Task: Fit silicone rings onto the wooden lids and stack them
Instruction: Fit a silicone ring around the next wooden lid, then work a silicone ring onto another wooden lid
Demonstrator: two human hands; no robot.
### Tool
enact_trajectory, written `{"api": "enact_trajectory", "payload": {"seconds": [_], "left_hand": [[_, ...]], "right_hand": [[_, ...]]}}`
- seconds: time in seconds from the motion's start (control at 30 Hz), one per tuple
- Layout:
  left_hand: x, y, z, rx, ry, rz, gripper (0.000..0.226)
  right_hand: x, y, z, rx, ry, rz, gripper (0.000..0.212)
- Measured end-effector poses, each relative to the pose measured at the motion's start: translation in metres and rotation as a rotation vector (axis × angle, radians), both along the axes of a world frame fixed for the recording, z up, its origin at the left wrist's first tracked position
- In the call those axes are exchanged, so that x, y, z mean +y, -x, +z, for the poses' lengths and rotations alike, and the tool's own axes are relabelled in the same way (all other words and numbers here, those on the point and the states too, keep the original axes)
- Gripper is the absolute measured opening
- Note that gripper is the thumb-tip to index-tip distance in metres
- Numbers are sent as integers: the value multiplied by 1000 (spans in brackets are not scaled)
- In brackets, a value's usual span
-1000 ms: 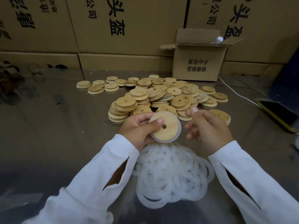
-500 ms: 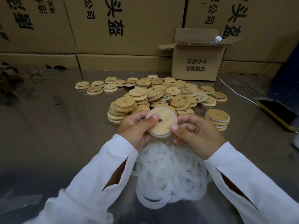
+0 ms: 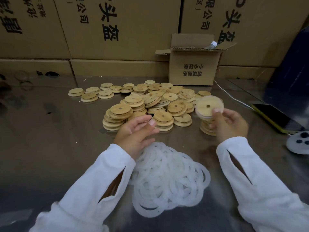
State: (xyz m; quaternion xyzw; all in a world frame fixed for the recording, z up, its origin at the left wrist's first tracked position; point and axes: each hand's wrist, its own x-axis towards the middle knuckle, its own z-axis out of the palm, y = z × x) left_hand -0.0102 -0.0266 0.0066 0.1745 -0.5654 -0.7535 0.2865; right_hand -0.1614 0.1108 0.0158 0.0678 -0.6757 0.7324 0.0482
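My right hand [image 3: 229, 124] holds a round wooden lid [image 3: 208, 107] with a centre hole and a pale silicone ring round its rim, just above a short stack of ringed lids [image 3: 207, 128] on the right. My left hand [image 3: 135, 131] hovers empty with relaxed fingers beside the big heap of bare wooden lids [image 3: 150, 104]. A pile of translucent white silicone rings [image 3: 167, 178] lies on the table between my forearms.
A small open cardboard box [image 3: 192, 67] with a bottle in it stands behind the heap, in front of large cartons [image 3: 117, 30]. A phone [image 3: 277, 118] with a white cable [image 3: 234, 97] lies at the right, near a white round object [image 3: 299, 144]. The metal table [image 3: 50, 131] is reflective.
My left hand has let go of the ringed lid. My right hand has carried the lid to the right, over the short stack of ringed lids.
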Motion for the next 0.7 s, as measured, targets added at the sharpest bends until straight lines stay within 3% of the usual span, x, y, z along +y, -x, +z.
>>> {"api": "enact_trajectory", "payload": {"seconds": [0.17, 0.4, 0.57, 0.7], "left_hand": [[1, 1, -1, 30, 51, 111, 13], [-5, -1, 2, 48, 125, 260, 13], [-7, 0, 1, 16, 201, 298, 16], [-12, 3, -1, -29, 319, 446, 16]], "right_hand": [[10, 29, -12, -213, -31, -114, 30], [9, 35, -15, -234, -119, -147, 51], [11, 27, -5, -208, -71, -166, 38], [7, 16, 0, -128, -44, -118, 22]]}}
